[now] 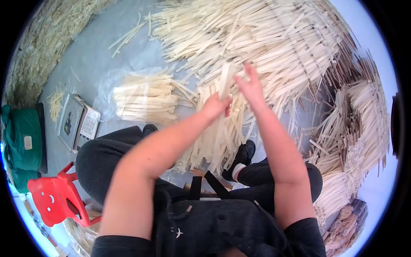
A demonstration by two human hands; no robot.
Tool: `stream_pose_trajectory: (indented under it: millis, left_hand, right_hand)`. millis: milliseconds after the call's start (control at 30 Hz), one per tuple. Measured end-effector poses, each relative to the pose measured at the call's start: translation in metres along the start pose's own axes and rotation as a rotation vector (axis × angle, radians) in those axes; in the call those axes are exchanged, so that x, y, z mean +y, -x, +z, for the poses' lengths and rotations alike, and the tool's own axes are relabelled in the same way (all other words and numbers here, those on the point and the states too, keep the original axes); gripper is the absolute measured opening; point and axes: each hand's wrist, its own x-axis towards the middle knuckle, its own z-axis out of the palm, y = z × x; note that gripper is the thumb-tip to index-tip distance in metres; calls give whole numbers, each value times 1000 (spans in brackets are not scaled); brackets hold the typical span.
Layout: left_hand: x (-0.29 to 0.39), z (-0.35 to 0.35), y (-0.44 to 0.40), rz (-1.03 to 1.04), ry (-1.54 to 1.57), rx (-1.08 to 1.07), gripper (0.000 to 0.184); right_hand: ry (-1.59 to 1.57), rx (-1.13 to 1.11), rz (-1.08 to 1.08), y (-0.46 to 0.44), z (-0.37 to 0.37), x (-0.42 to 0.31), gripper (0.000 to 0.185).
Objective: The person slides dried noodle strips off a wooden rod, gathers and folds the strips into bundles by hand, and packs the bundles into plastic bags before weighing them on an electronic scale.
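My left hand (217,107) is closed around some long, flat, pale strips (225,79), which stick up past the fingers. Just to the right, my right hand (251,89) is raised with its fingers apart, slightly blurred and holding nothing I can see. Below both hands a heap of similar strips (220,143) lies between my legs. Left of my left hand, a bundle of strips (145,100) lies on clear plastic (105,92). How many strips the left hand grips cannot be made out.
A large spread of strips (252,32) covers the floor ahead, with stacked strips (364,115) along the right. To the left are a digital scale (77,122), a green bag (25,141) and a red plastic stool (51,199). My black shoe (240,159) is beside the near heap.
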Motion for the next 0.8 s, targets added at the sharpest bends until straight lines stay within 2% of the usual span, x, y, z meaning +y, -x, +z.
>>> stream_pose_trajectory:
  millis: [33,67,100,133,167,233,367,433,467,533,567,633,667,733,767,800]
  left_hand:
    - [-37,-3,-13,1,-99,73,31]
    - [-63,-3,-14,-4,-93,73,31]
    - [-84,-5,-11,114,-409,250,35]
    - [-96,-9,-9,238,-730,431,40]
    - [-104,-14,-8,239,-726,439,40]
    - [-121,-29,-7,153,-787,587,54]
    - [-149,-66,-30,136,-802,669,66]
    - [-146,-70,-38,-210,-664,563,79]
    - [-143,-68,-42,-218,-654,566,79]
    - [-141,-58,-46,-360,-753,425,79]
    - [-142,-58,-47,-370,-744,433,79]
    - [-153,-59,-45,-264,-876,417,75]
    - [-160,-58,-46,-277,-872,424,75]
    - [-163,-61,-45,-104,-1188,316,71]
    - [-157,-62,-44,-118,-1188,320,71]
    - [-123,-59,-30,-233,-1146,260,68]
  right_hand:
    - [137,-15,21,16,6,38,61]
    - [99,-65,122,36,6,57,60]
    - [59,-118,223,56,9,73,58]
    - [208,-73,272,73,18,114,55]
    - [357,-26,317,84,25,144,52]
    - [344,-59,593,105,31,145,49]
    - [191,-224,477,97,51,148,43]
    - [152,-22,33,72,68,117,40]
    - [157,-34,34,57,77,98,40]
    - [276,-202,-176,28,103,68,40]
    - [274,-217,-178,17,124,67,40]
    - [325,-457,-210,-1,168,66,41]
    - [319,-471,-208,-7,190,65,41]
    - [614,-591,-92,-14,232,62,34]
    - [606,-602,-91,-18,247,62,34]
    - [710,-672,8,-22,261,63,30]
